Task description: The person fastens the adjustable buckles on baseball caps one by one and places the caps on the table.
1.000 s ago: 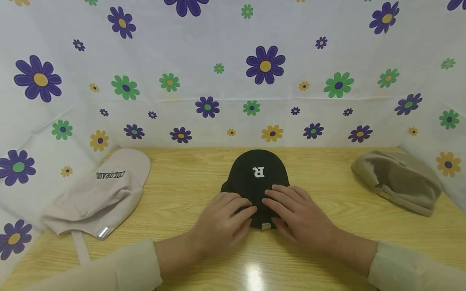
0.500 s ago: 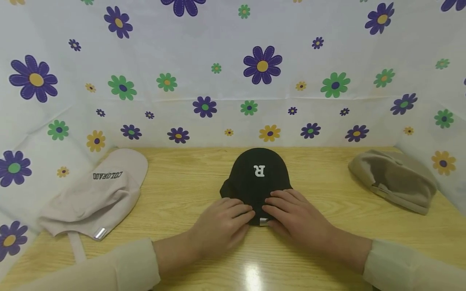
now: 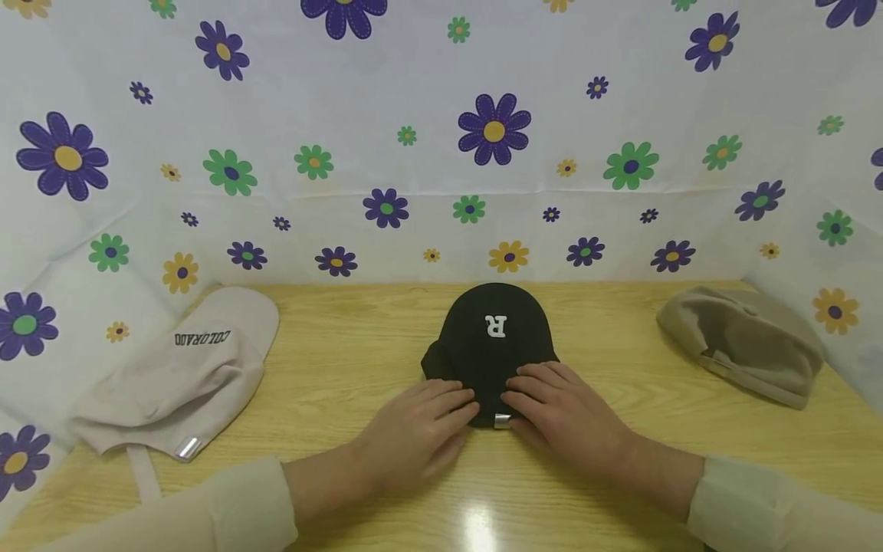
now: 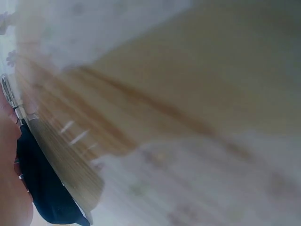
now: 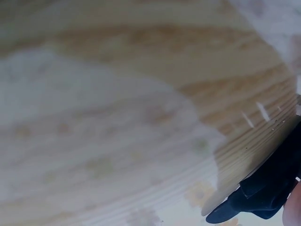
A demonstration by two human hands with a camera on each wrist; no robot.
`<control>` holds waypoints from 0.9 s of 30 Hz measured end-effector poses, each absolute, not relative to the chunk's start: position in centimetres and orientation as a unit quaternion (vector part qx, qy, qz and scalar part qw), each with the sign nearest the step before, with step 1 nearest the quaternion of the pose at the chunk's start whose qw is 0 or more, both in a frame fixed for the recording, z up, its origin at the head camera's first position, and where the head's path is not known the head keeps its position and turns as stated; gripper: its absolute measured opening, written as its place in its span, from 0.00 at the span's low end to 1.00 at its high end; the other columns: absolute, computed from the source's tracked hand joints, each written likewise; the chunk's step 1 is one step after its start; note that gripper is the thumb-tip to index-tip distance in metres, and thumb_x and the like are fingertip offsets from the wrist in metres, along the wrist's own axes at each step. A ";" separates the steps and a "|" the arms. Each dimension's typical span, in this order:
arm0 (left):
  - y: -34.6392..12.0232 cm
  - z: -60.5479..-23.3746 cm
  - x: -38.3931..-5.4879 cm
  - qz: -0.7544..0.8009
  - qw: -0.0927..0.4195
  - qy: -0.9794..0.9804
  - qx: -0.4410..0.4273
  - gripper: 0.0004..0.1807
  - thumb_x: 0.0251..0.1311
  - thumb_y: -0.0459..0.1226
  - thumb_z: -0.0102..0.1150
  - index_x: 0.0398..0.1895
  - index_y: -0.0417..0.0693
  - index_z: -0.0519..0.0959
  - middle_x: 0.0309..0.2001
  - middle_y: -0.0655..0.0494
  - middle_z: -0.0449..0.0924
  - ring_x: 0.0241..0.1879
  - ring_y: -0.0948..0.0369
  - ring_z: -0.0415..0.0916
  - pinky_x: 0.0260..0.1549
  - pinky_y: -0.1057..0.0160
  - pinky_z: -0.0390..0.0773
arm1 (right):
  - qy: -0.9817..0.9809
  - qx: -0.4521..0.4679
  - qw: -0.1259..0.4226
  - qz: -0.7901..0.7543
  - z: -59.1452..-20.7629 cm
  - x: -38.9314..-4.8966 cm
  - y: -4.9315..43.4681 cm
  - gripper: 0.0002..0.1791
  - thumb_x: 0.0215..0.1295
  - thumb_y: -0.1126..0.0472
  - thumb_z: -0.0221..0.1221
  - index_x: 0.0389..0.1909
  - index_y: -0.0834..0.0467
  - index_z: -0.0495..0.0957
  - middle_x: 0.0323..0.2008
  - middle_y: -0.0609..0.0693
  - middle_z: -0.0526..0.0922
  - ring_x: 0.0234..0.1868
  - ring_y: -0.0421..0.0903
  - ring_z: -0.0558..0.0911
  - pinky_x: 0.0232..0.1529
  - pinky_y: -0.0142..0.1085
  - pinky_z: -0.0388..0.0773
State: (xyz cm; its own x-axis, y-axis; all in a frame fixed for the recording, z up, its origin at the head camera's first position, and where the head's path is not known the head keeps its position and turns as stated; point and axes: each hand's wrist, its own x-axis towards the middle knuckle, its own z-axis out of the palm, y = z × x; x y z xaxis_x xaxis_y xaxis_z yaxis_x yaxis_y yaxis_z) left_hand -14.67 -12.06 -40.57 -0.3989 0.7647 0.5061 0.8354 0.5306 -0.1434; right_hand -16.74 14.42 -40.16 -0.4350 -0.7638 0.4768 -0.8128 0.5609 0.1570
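A black baseball cap (image 3: 497,353) with a white letter R, upside down from here, sits on the table in the middle of the head view. A small silver clip (image 3: 502,421) shows at its near edge. My left hand (image 3: 421,425) holds the cap at its near left, fingers over the crown and thumb mostly hidden. On the near right, my right hand (image 3: 566,410) holds it with fingers on top and thumb at the rear edge by the clip. In the right wrist view the cap (image 5: 273,183) shows dark at the lower right; in the left wrist view the cap (image 4: 40,181) is at the lower left.
A pale pink cap (image 3: 179,376) reading COLORADO lies at the left, its strap (image 3: 143,474) hanging toward me. At the right rests a khaki brown cap (image 3: 752,345). The wooden table (image 3: 359,330) ends at a white cloth backdrop (image 3: 414,84) with printed flowers.
Both hands have slid slightly toward me on the black cap. Its near edge has moved a little away from me, and the cap has shifted slightly right. The other caps have not moved.
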 end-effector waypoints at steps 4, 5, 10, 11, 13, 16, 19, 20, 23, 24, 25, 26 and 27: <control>-12.4 -40.7 -14.7 -0.068 0.271 -0.834 -0.476 0.18 0.60 0.40 0.64 0.52 0.44 0.84 0.54 0.49 0.84 0.59 0.52 0.79 0.61 0.54 0.75 | -0.850 0.461 0.251 0.048 -40.2 -16.6 14.6 0.16 0.58 0.55 0.70 0.47 0.54 0.84 0.48 0.48 0.85 0.56 0.49 0.79 0.60 0.44 0.73; -12.5 -40.7 -14.7 -0.068 0.271 -0.834 -0.475 0.18 0.59 0.39 0.64 0.53 0.44 0.84 0.55 0.49 0.84 0.59 0.52 0.79 0.61 0.54 0.75 | -0.850 0.460 0.250 0.048 -40.2 -16.6 14.6 0.16 0.58 0.55 0.70 0.47 0.54 0.84 0.48 0.48 0.85 0.56 0.49 0.79 0.60 0.44 0.73; -13.2 -40.5 -14.6 -0.072 0.272 -0.837 -0.470 0.19 0.58 0.38 0.65 0.53 0.42 0.83 0.56 0.47 0.83 0.61 0.50 0.77 0.62 0.52 0.74 | -0.853 0.456 0.248 0.051 -40.1 -16.6 15.1 0.16 0.58 0.56 0.70 0.47 0.54 0.84 0.48 0.48 0.85 0.56 0.49 0.79 0.60 0.45 0.73; -13.3 -40.5 -14.6 -0.073 0.271 -0.837 -0.469 0.19 0.58 0.38 0.65 0.53 0.42 0.83 0.57 0.47 0.82 0.61 0.50 0.77 0.62 0.52 0.74 | -0.854 0.455 0.247 0.051 -40.1 -16.7 15.2 0.16 0.58 0.56 0.70 0.47 0.54 0.84 0.48 0.48 0.85 0.56 0.49 0.79 0.60 0.46 0.73; -13.6 -40.4 -14.7 -0.075 0.270 -0.839 -0.467 0.19 0.58 0.38 0.64 0.54 0.42 0.82 0.58 0.46 0.81 0.62 0.50 0.76 0.63 0.52 0.73 | -0.856 0.452 0.245 0.049 -40.0 -16.7 15.4 0.16 0.58 0.56 0.69 0.48 0.54 0.84 0.48 0.48 0.85 0.56 0.49 0.79 0.60 0.46 0.73; -14.0 -40.4 -14.7 -0.075 0.270 -0.840 -0.465 0.19 0.58 0.37 0.63 0.53 0.42 0.82 0.59 0.45 0.81 0.62 0.49 0.76 0.63 0.52 0.74 | -0.860 0.447 0.241 0.048 -40.0 -16.8 15.8 0.16 0.59 0.56 0.69 0.48 0.54 0.84 0.48 0.48 0.85 0.56 0.49 0.79 0.61 0.46 0.73; -14.6 -40.5 -14.8 -0.072 0.268 -0.842 -0.463 0.19 0.58 0.37 0.63 0.53 0.41 0.82 0.59 0.43 0.80 0.61 0.48 0.77 0.61 0.51 0.75 | -0.863 0.442 0.241 0.051 -39.9 -16.8 16.3 0.16 0.59 0.56 0.69 0.47 0.54 0.84 0.48 0.49 0.85 0.56 0.50 0.79 0.60 0.47 0.73; -14.8 -40.5 -14.8 -0.070 0.266 -0.844 -0.461 0.20 0.58 0.37 0.63 0.53 0.41 0.81 0.59 0.43 0.80 0.61 0.48 0.77 0.61 0.50 0.75 | -0.864 0.439 0.241 0.053 -39.9 -16.8 16.5 0.16 0.58 0.57 0.69 0.47 0.55 0.84 0.48 0.49 0.85 0.56 0.50 0.79 0.60 0.47 0.73; -15.6 -40.6 -14.9 -0.063 0.260 -0.851 -0.451 0.20 0.57 0.37 0.63 0.54 0.41 0.81 0.59 0.43 0.80 0.61 0.48 0.77 0.60 0.49 0.76 | -0.866 0.433 0.245 0.057 -40.0 -16.8 17.2 0.16 0.58 0.57 0.69 0.47 0.55 0.84 0.48 0.50 0.85 0.55 0.51 0.79 0.60 0.48 0.73; -15.9 -40.6 -14.9 -0.062 0.259 -0.854 -0.446 0.20 0.57 0.37 0.63 0.54 0.41 0.81 0.59 0.43 0.80 0.61 0.47 0.77 0.59 0.49 0.76 | -0.866 0.432 0.247 0.058 -40.0 -16.9 17.4 0.16 0.58 0.57 0.69 0.47 0.56 0.83 0.48 0.50 0.85 0.55 0.51 0.79 0.59 0.48 0.73; -16.1 -40.7 -15.0 -0.062 0.258 -0.857 -0.441 0.20 0.57 0.37 0.63 0.54 0.42 0.81 0.59 0.43 0.80 0.61 0.47 0.77 0.59 0.48 0.76 | -0.865 0.431 0.250 0.057 -40.1 -16.9 17.5 0.16 0.58 0.58 0.69 0.47 0.56 0.83 0.48 0.50 0.85 0.55 0.51 0.79 0.59 0.48 0.73; -16.4 -40.7 -15.0 -0.063 0.255 -0.861 -0.435 0.20 0.57 0.37 0.63 0.54 0.42 0.81 0.59 0.43 0.80 0.61 0.47 0.77 0.59 0.48 0.76 | -0.864 0.431 0.252 0.057 -40.1 -17.0 17.7 0.16 0.57 0.58 0.69 0.46 0.56 0.83 0.48 0.50 0.85 0.55 0.51 0.79 0.59 0.48 0.74; -16.6 -40.7 -15.0 -0.063 0.254 -0.864 -0.431 0.20 0.57 0.36 0.63 0.54 0.42 0.81 0.59 0.43 0.80 0.61 0.47 0.77 0.59 0.48 0.76 | -0.863 0.431 0.256 0.057 -40.2 -17.1 17.9 0.16 0.56 0.58 0.69 0.46 0.56 0.83 0.48 0.50 0.85 0.55 0.51 0.79 0.58 0.48 0.74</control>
State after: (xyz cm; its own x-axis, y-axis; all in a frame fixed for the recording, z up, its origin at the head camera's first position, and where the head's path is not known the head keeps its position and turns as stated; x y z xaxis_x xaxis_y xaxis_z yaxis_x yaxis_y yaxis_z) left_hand -14.96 -16.60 -40.69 -0.4994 0.7122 0.4933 0.7765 0.6204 -0.1097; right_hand -17.05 17.91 -40.20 -0.4970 -0.7161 0.4901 -0.7740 0.6212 0.1228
